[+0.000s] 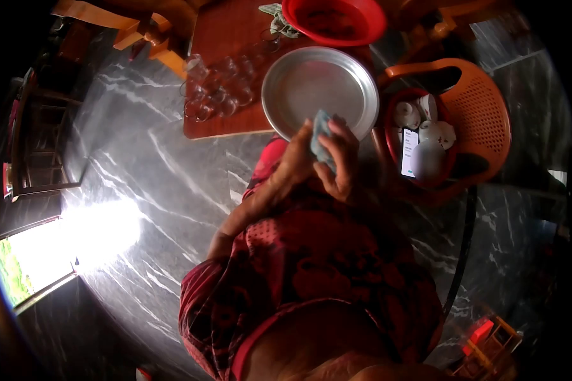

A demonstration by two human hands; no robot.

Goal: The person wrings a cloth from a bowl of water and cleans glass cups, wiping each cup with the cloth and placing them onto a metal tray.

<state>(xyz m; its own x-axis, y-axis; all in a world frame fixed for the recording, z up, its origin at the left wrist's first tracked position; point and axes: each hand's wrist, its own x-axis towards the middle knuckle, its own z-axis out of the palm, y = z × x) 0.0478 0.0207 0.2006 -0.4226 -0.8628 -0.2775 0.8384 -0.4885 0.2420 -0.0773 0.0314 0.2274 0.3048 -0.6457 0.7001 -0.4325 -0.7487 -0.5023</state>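
My left hand (297, 152) and my right hand (342, 152) are close together in front of my lap, both closed around a bunched pale blue cloth (321, 134). Whether anything sits inside the cloth is hidden. Just beyond them, a round metal basin (318, 82) rests at the table's near edge, and my fingers overlap its near rim in this view. To the left of the basin stands a group of clear drinking glasses (219, 89).
At the back of the red-brown table (225, 28) are a red plastic tub (372, 22) and a patterned cloth (279, 19). On my right, an orange plastic chair (489, 124) carries a red basin of white cups (429, 130) and a lit phone (409, 152).
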